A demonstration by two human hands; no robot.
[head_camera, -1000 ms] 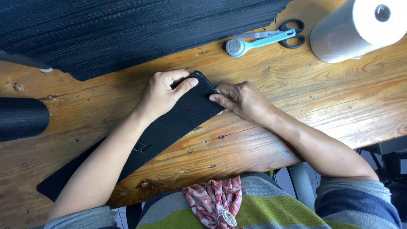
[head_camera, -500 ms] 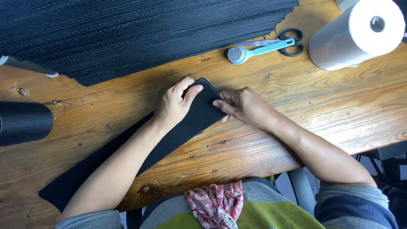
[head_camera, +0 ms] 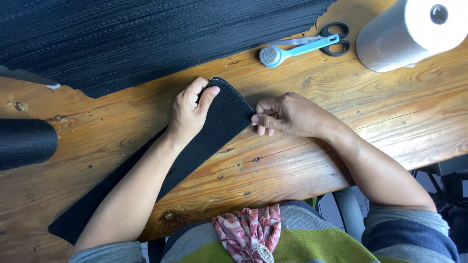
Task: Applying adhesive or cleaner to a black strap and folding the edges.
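I am pressing my left hand (head_camera: 190,111) down on the rounded far end of the long black fabric strip (head_camera: 214,131), with my fingers curling over its top edge and gripping it there. My right hand (head_camera: 285,114) is pinching the strip's right-hand edge between thumb and fingertips, so both hands are grasping the same end. The strip is lying flat on the wooden counter (head_camera: 302,160), its long axis running diagonally from that end, near the counter's middle, down toward the near left corner, passing under my left forearm. So the rest of the strip is trailing back toward me on my left side, nearer my left arm. Toward the far edge are lying a large sheet of dark ribbed fabric (head_camera: 146,39), a blue-handled brush (head_camera: 287,51) beside scissors (head_camera: 331,41), and a white paper roll (head_camera: 409,31) at the far right corner.
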